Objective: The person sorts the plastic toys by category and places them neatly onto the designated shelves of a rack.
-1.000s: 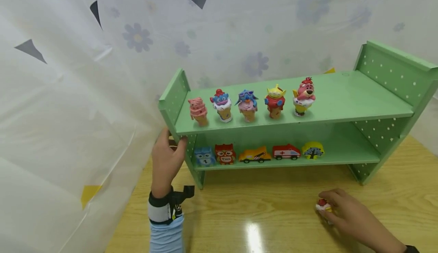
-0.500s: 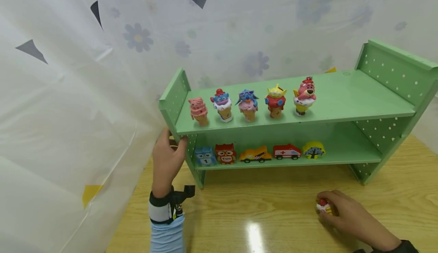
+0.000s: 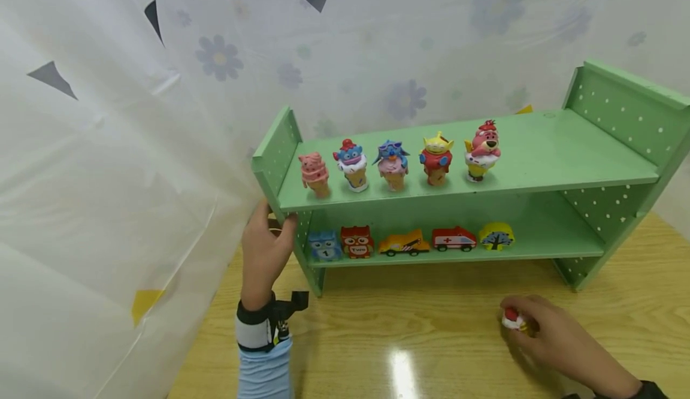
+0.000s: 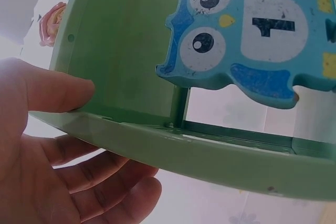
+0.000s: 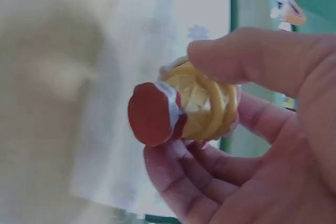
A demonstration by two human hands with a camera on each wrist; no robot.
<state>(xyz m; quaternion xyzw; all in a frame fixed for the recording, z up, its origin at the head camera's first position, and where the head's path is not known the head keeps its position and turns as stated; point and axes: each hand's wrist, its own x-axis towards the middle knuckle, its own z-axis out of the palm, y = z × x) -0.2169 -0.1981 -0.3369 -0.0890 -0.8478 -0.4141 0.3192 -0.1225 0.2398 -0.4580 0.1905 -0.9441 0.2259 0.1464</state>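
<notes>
My left hand (image 3: 264, 252) grips the left side panel of a green two-tier shelf (image 3: 582, 147). In the left wrist view the thumb lies at the panel's edge and the fingers curve behind it, near a blue owl block (image 4: 270, 30) marked 1. At lower right, in front of the shelf, my right hand (image 3: 557, 336) pinches a small ice-cream figurine (image 3: 513, 319) low over the table. The right wrist view shows its yellow cone (image 5: 197, 103) and red-brown base (image 5: 151, 114) between thumb and fingers; its top is mostly hidden.
Several ice-cream character figurines stand along the upper tier, ending with a pink bear (image 3: 483, 152). Below are a red owl block (image 3: 357, 243), an orange tow truck (image 3: 404, 244), a red-and-white ambulance (image 3: 454, 239) and a yellow tree block (image 3: 496, 236). Patterned sheeting (image 3: 215, 117) hangs behind.
The figurine has turned a little in my right hand, and less of its white and yellow part shows. My left hand keeps its place on the shelf panel.
</notes>
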